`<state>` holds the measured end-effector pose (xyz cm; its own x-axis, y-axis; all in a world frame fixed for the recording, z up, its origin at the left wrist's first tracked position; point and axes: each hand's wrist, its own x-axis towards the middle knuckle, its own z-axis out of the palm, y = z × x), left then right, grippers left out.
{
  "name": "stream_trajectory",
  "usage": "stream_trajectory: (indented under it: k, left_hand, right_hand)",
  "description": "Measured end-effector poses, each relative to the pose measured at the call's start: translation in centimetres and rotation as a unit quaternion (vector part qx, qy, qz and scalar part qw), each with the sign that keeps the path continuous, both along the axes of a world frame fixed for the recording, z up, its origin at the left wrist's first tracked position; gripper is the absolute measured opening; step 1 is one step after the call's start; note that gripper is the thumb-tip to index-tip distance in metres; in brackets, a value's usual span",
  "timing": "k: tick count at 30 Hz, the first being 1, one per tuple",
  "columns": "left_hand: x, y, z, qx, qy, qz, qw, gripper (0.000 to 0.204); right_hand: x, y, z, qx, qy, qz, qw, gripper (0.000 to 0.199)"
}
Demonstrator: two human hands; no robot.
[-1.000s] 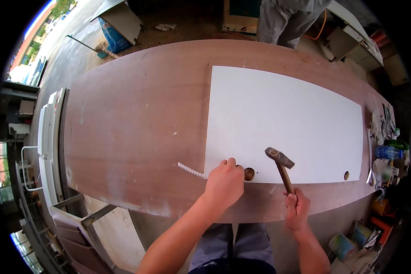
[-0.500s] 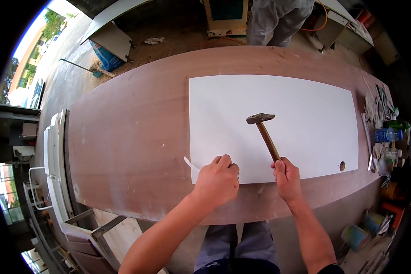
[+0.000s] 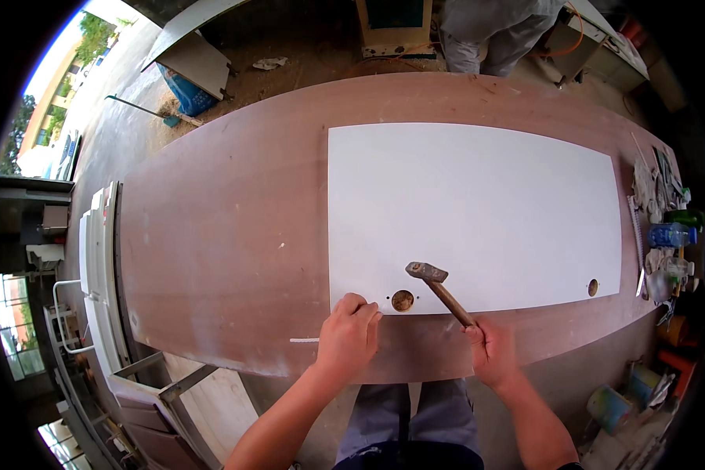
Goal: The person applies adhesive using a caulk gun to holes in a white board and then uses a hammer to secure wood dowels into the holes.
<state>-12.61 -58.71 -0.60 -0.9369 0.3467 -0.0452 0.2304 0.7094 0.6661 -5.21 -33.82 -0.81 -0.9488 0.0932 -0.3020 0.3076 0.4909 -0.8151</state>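
Observation:
A large white panel (image 3: 478, 204) lies flat on the brown worktable. My right hand (image 3: 495, 352) is wrapped round the wooden handle of a hammer (image 3: 450, 301). The hammer's dark head is over the panel's near edge, just above and right of a round hole (image 3: 402, 300) with a small dark dot on each side. Left of that hole, my left hand (image 3: 351, 333) is closed at the panel's near left corner. A thin white strip (image 3: 304, 340) sticks out from it to the left; its other end is hidden in the fingers.
A second round hole (image 3: 593, 287) is near the panel's right end. Bottles (image 3: 671, 234), gloves and tools crowd the brown worktable's (image 3: 219, 243) right end. White boards (image 3: 100, 258) stand beyond its left end. Across the table stands a person in grey trousers (image 3: 497, 35).
My left hand has moved left and nearer me with the strip, uncovering the round hole. The hammer head has come down and nearer, toward that hole. The person opposite has shifted slightly.

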Motion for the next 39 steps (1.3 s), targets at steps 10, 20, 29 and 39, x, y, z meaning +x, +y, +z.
stream_trajectory:
  k: [10,20,29,39]
  left_hand:
    - [0.1,1.7,-2.6,-0.060,0.096,0.040,0.993,0.004]
    - [-0.1,1.4,-2.3,-0.045,0.086,0.031,0.995,0.003]
    - [-0.1,1.8,-2.3,-0.051,0.081,0.032,0.995,0.003]
    - [2.6,-2.2,-0.7,-0.049,0.071,0.071,0.994,0.006]
  right_hand:
    - [2.7,-2.2,-0.8,0.057,-0.009,0.021,0.998,0.024]
    - [2.4,-2.9,0.3,0.071,0.019,0.022,0.997,0.020]
    - [2.1,-2.5,1.3,0.115,0.039,0.037,0.992,0.019]
    - [2.1,-3.5,1.2,0.163,0.061,0.072,0.982,0.021]
